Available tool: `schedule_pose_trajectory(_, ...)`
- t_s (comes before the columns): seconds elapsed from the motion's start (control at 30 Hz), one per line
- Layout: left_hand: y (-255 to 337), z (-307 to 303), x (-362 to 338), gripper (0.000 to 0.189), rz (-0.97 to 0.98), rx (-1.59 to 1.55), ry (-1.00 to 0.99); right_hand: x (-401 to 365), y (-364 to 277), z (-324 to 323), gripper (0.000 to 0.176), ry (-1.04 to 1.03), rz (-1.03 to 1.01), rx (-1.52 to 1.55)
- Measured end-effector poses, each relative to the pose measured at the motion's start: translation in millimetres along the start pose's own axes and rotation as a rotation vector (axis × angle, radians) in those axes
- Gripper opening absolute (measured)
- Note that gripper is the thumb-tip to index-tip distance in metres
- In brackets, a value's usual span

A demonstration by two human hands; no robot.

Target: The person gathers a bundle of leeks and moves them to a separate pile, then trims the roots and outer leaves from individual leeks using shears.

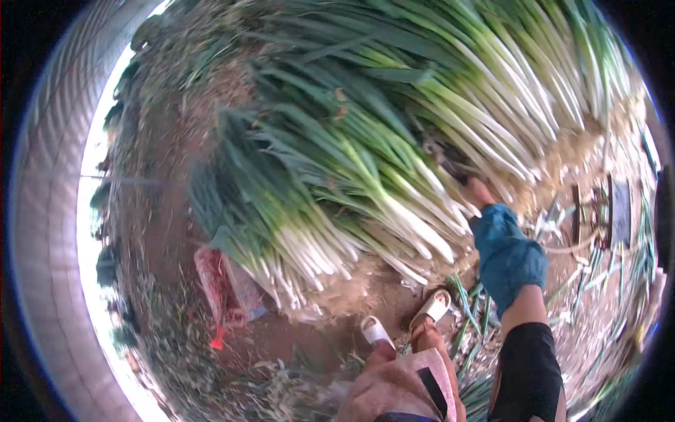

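My right hand (455,165) reaches in among the white stalks of a big spread of leeks (415,235), its wrist bare above a teal sleeve cover (508,250). It looks dark, as if gloved, and is blurred. Leek stalks lie against it on both sides. The fingers are hidden among the stalks, so whether they grip any cannot be told. The leeks lie in overlapping bundles, green tops toward the upper left and roots (562,158) toward the lower right. My left hand is out of view.
A red mesh bag (214,285) lies on the soil left of the leeks. Loose leaf scraps (481,309) litter the ground near my white sandals (430,307). A dark metal frame-like object (619,211) stands at the right.
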State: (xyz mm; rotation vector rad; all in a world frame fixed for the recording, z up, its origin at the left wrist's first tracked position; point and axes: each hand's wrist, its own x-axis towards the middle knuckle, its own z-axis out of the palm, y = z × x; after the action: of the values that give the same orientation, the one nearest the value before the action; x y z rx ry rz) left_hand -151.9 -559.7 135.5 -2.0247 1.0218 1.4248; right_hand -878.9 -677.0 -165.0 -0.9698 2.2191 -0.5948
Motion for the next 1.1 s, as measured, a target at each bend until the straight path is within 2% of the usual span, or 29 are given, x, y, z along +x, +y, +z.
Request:
schedule_pose_trajectory(0.07, -9, 15, -6, 0.025, 0.004, -0.061, -0.009, -24, -17, -38, 0.030, 0.110, -0.210, 0.001)
schedule_pose_trajectory(0.1, -13, 21, -8, 0.025, 0.011, -0.093, -0.012, -34, -31, -49, 0.034, 0.105, -0.177, 0.174)
schedule_pose_trajectory(0.13, -18, 28, -10, 0.025, 0.022, -0.125, -0.015, -57, -78, -81, 0.036, 0.033, 0.024, -0.052)
schedule_pose_trajectory(0.17, -22, 35, -11, 0.025, 0.031, -0.163, -0.022, -71, -95, -86, 0.030, 0.221, -0.023, -0.023)
schedule_pose_trajectory(0.2, -25, 42, -12, 0.025, 0.046, -0.202, -0.028, -88, -110, -103, 0.024, 0.127, 0.086, 0.072)
schedule_pose_trajectory(0.27, -28, 56, -13, 0.026, 0.081, -0.283, -0.040, -122, -130, -113, 0.025, 0.192, -0.152, 0.011)
schedule_pose_trajectory(0.37, -33, 71, -17, 0.026, 0.159, -0.418, -0.063, -211, -199, -127, 0.017, -0.018, -0.208, 0.265)
schedule_pose_trajectory(0.4, -32, 75, -19, 0.026, 0.196, -0.491, -0.069, -190, -114, -72, 0.037, -0.177, -0.520, -0.642)
schedule_pose_trajectory(0.47, -26, 74, -23, 0.027, 0.277, -0.676, -0.097, -291, -265, -110, 0.008, -0.433, -0.114, 0.183)
schedule_pose_trajectory(0.5, -21, 68, -29, 0.027, 0.315, -0.796, -0.118, -330, -328, -119, 0.012, -0.642, 0.014, 0.333)
schedule_pose_trajectory(0.53, -16, 59, -36, 0.027, 0.350, -0.927, -0.148, -358, -354, -103, 0.014, -0.724, 0.006, 0.334)
schedule_pose_trajectory(0.57, -8, 47, -43, 0.027, 0.378, -1.078, -0.161, -375, -367, -79, 0.024, -0.789, -0.132, 0.001)
schedule_pose_trajectory(0.6, -3, 37, -50, 0.027, 0.403, -1.216, -0.165, -396, -385, -61, 0.040, -0.921, -0.237, 0.140)
schedule_pose_trajectory(0.63, -5, 29, -54, 0.027, 0.435, -1.325, -0.143, -405, -378, -32, 0.052, -1.063, -0.356, 0.080)
schedule_pose_trajectory(0.67, -13, 26, -57, 0.028, 0.477, -1.397, -0.090, -421, -354, 22, 0.048, -0.966, -0.576, 0.118)
schedule_pose_trajectory(0.73, -50, 43, -29, 0.033, 0.612, -1.532, 0.056, -454, -360, 65, 0.042, -0.997, -0.804, 0.080)
schedule_pose_trajectory(0.77, -70, 56, -23, 0.035, 0.668, -1.604, 0.143, -467, -384, 57, 0.038, -1.129, -0.812, -0.002)
schedule_pose_trajectory(0.8, -85, 59, -31, 0.033, 0.747, -1.695, 0.005, -479, -405, 53, 0.035, -1.262, -0.819, -0.089)
schedule_pose_trajectory(0.87, -98, 61, -70, 0.028, 0.909, -1.921, -0.216, -518, -427, 55, 0.028, -1.153, -1.053, -0.061)
schedule_pose_trajectory(0.9, -86, 68, -99, 0.024, 0.797, -1.886, 0.116, -531, -429, 56, 0.025, -1.141, -1.177, -0.040)
schedule_pose_trajectory(0.97, -94, 100, -129, 0.017, 0.522, -1.755, 0.465, -534, -442, 55, 0.022, -1.422, -1.558, -0.556)
schedule_pose_trajectory(1.03, -123, 159, -132, 0.013, 0.369, -1.809, 0.527, -557, -420, 54, 0.022, -1.619, -1.772, -0.813)
schedule_pose_trajectory(1.1, -130, 232, -142, 0.012, 0.272, -1.880, 0.660, -584, -395, 47, 0.025, -1.747, -1.761, -0.841)
